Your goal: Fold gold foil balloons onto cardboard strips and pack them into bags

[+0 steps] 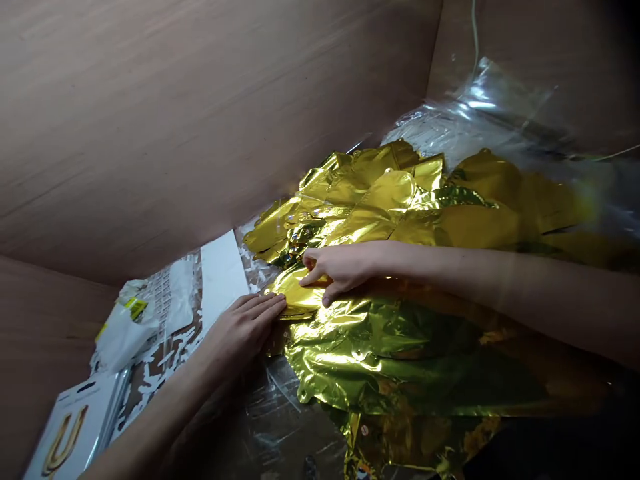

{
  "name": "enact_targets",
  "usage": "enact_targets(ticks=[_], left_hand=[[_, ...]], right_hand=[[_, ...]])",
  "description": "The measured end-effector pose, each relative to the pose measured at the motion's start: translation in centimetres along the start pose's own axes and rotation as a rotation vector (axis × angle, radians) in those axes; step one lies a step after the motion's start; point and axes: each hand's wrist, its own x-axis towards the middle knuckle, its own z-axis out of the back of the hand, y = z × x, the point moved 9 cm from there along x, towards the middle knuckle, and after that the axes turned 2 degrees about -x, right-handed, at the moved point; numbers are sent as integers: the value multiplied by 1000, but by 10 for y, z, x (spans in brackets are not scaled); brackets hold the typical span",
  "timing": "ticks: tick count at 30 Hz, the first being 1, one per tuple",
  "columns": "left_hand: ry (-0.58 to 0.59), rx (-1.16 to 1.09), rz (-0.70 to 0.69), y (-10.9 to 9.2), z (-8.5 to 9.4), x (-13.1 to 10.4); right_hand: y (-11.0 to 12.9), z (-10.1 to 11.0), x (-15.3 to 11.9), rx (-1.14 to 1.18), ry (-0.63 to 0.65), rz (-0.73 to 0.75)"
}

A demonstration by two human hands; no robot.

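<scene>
A heap of flat, uninflated gold foil balloons (390, 193) spreads across the middle, overlapping and shiny. My left hand (253, 320) rests at the left edge of one small flat foil balloon (295, 293), fingers straight and side by side, fingertips on its rim; its thumb is hidden. Over the same balloon, my right hand (345, 267) reaches in from the right with fingers apart, index finger and thumb stretched down to the foil. Below my right hand lies a larger crumpled gold foil balloon (360, 353) with greenish reflections.
Clear plastic bags (465, 120) are piled at the back right. Along the left lie a white strip (223, 273), white plastic packaging (127, 327) and a pack with a gold letter picture (65, 440). Brown board walls (200, 120) enclose the heap.
</scene>
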Motion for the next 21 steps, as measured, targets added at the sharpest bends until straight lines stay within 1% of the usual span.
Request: enact_targets(ticks=[2, 5, 8, 10, 11, 13, 15, 16, 17, 18, 21], left_hand=[[-4, -21, -37, 5, 3, 0], [-115, -138, -68, 8, 21, 4], [-235, -386, -41, 17, 41, 12], [-256, -602, -20, 24, 47, 19], [-250, -702, -1, 27, 47, 22], [-204, -852, 86, 36, 40, 28], [-142, -924, 203, 45, 28, 31], [-101, -933, 236, 48, 22, 31], [-55, -927, 234, 47, 17, 32], [-8, -907, 201, 44, 13, 33], [106, -817, 49, 30, 6, 36]], right_hand=[[1, 1, 2, -6, -7, 22], [1, 0, 2, -3, -9, 44], [-1, -3, 2, 14, 10, 51], [-2, -4, 2, 31, 19, 53], [-1, -4, 1, 36, 22, 58], [0, -2, 2, 38, 23, 77], [2, -1, 3, 27, 20, 97], [2, 0, 3, 18, 17, 104], [3, 0, 4, 8, 17, 109], [3, 0, 5, -1, 22, 113], [3, -3, 6, -22, 57, 109]])
